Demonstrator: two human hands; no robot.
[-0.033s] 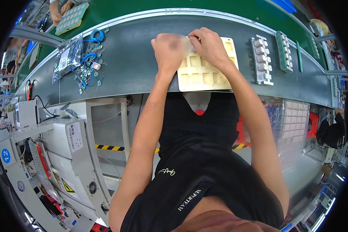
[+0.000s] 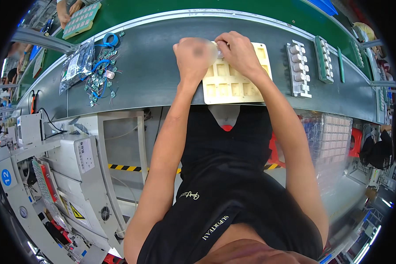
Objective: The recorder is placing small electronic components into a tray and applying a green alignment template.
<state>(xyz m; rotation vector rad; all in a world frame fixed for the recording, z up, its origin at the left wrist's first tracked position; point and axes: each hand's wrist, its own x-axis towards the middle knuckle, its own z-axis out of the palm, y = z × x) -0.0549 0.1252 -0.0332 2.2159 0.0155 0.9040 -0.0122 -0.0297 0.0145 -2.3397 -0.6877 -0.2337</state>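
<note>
My left hand (image 2: 190, 59) and my right hand (image 2: 240, 53) meet over the far left part of a cream tray (image 2: 213, 77) with rows of square pockets. Both hands are closed, their fingers bent towards each other. Between them a bit of a small whitish part (image 2: 220, 53) shows beside my right fingertips. A blurred patch covers the left fingers, so what they grip cannot be made out. My right wrist crosses above the tray's right half. The near pockets show bare cream bottoms.
Left lies a clear bag (image 2: 78, 66) beside a heap of small green circuit boards with wires (image 2: 102, 79) and a blue tape roll (image 2: 111, 40). On the right stand a white rack with cylindrical parts (image 2: 299, 66) and a green holder (image 2: 323, 59). Far left, another person's hands touch a green tray (image 2: 82, 21).
My hands have shifted very slightly over the tray, and a little more of the whitish part shows between them. Nothing else has visibly moved.
</note>
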